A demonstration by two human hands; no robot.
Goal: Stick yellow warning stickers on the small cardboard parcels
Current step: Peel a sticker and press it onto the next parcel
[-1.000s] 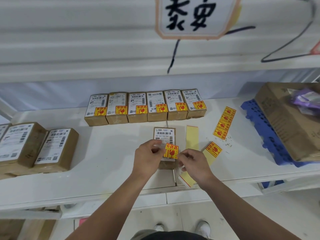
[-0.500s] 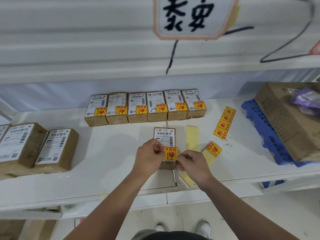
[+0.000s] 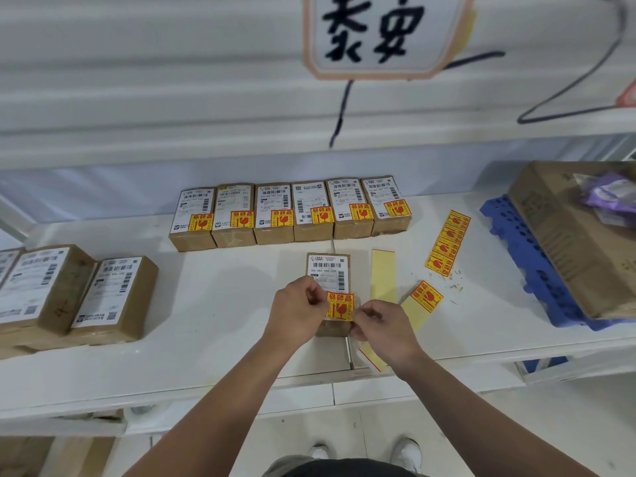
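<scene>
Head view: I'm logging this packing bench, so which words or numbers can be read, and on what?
"泰安": white sign on the wall.
"易碎品": yellow sticker both hands press onto the front parcel.
"350-050 V05-220", roughly: that parcel's white label.
Other parcel labels: too small to read.

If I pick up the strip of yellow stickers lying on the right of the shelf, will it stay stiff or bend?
The sticker strip is probably floppy: it looks like thin paper lying flat on the shelf. It likely weighs very little, so a push may slide it. Lifted by one end, the long strip would probably droop.
</scene>
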